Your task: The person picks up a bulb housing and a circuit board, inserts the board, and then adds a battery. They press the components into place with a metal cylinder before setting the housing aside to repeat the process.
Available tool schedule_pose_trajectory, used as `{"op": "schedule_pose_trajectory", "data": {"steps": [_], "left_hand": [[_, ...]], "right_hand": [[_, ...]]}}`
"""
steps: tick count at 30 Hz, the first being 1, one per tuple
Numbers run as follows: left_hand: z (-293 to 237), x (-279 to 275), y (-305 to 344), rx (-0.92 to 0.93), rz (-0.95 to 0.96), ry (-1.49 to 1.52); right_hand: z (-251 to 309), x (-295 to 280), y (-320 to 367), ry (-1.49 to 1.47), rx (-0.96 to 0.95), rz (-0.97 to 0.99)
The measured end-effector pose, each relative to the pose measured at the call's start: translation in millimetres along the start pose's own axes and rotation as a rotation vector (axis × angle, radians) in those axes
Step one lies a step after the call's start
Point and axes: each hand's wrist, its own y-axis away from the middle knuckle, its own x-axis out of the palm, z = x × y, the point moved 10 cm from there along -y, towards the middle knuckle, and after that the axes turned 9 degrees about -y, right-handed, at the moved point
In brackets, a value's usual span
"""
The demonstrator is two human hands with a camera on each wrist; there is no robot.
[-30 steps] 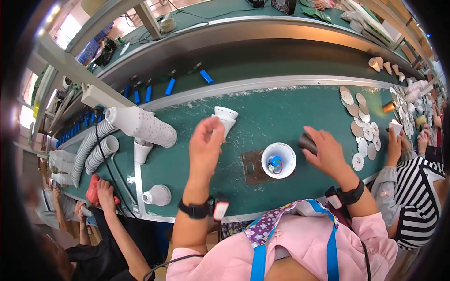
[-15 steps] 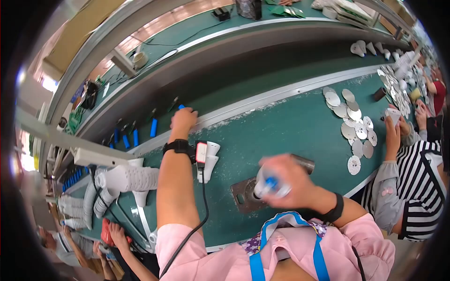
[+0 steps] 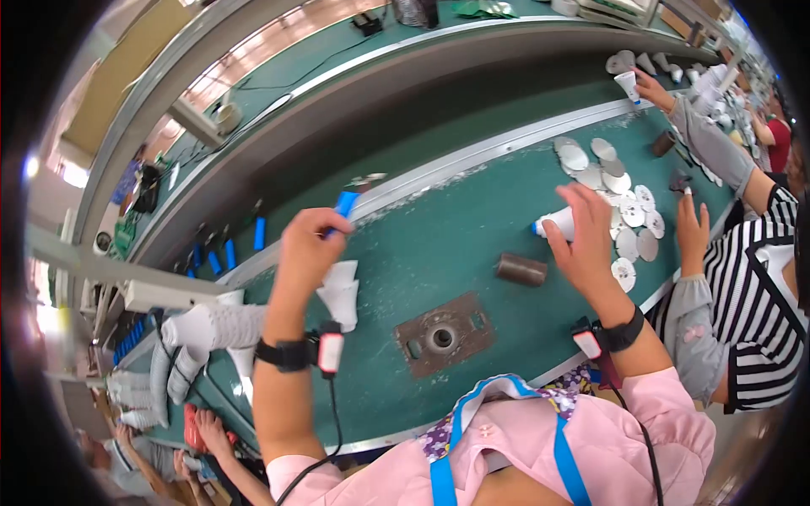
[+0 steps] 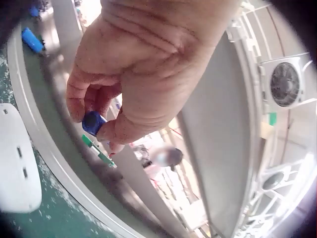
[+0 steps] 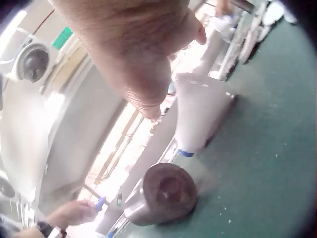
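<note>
My left hand (image 3: 308, 253) pinches a blue cylindrical battery (image 3: 346, 204) between thumb and fingertips, above the inner edge of the bench. A small green circuit board (image 4: 96, 148) shows just beyond the battery in the left wrist view. My right hand (image 3: 584, 240), fingers spread, is beside a white cone-shaped lamp housing (image 3: 557, 223) with a blue tip. In the right wrist view the housing (image 5: 200, 111) lies on the bench just past the fingertips. A dark metal cylinder (image 3: 521, 270) lies on its side nearby. The flat metal plate (image 3: 405, 337) with its central ring sits before me.
White and grey discs (image 3: 624, 244) lie scattered at the right. More white housings (image 3: 339, 295) lie near my left forearm, with a long stack (image 3: 219, 327) further left. Blue batteries (image 3: 229, 255) line the recessed channel. Another person's arm (image 3: 717, 139) reaches in at right.
My right hand set down the metal cylinder, carried the white housing from the plate to the right and let go. My left hand reached into the channel and picked up a blue battery.
</note>
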Motion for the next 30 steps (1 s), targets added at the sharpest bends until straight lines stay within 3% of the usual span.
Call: {"op": "schedule_pose_trajectory", "data": {"steps": [1, 3, 5, 8, 10, 12, 14, 16, 18, 20, 21, 22, 24, 27, 29, 30], "left_hand": [[-26, 2, 16, 0.048, 0.037, -0.040], [-75, 6, 51, 0.189, -0.003, -0.083], [-104, 16, 86, 0.243, -0.019, -0.058], [-112, 34, 126, 0.232, -0.020, 0.001], [-103, 41, 147, 0.210, -0.012, 0.062], [-101, 41, 161, 0.197, -0.007, 0.118], [-52, 54, 174, -0.374, -0.048, 0.990], [-47, 44, 173, -0.400, -0.139, 1.002], [-53, 64, 172, -0.397, 0.105, 1.045], [-56, 65, 173, -0.348, 0.163, 0.961], [-54, 63, 172, -0.335, 0.148, 0.968], [-52, 61, 172, -0.322, 0.135, 0.975], [-43, 56, 172, -0.345, 0.127, 0.956], [-26, 66, 174, -0.368, 0.195, 0.870], [-8, -3, 174, -0.290, -0.501, 0.081], [5, 3, 169, -0.292, -0.503, 0.080]], "right_hand": [[2, 20, 6, -0.392, 0.234, 0.188], [26, 77, 43, -1.261, 0.881, 0.533], [68, 103, 61, -1.583, 1.087, 0.633], [100, 119, 68, -1.773, 1.015, 0.633], [110, 121, 74, -1.750, 0.954, 0.673], [118, 112, 68, -1.703, 0.752, 0.615], [125, 101, 62, -1.720, 0.656, 0.655], [142, 101, 73, -1.525, 0.567, 0.960], [155, 93, 74, -1.495, 0.630, 1.049], [170, 87, 77, -1.279, 0.350, 1.228], [167, 84, 68, -1.171, 0.262, 1.111], [170, 82, 67, -1.172, 0.261, 1.113], [148, 92, 74, -1.186, 0.685, 1.067], [147, 98, 73, -1.154, 0.527, 1.039], [144, 97, 69, -1.155, 0.459, 0.983], [137, 99, 68, -1.174, 0.545, 0.949]]}}
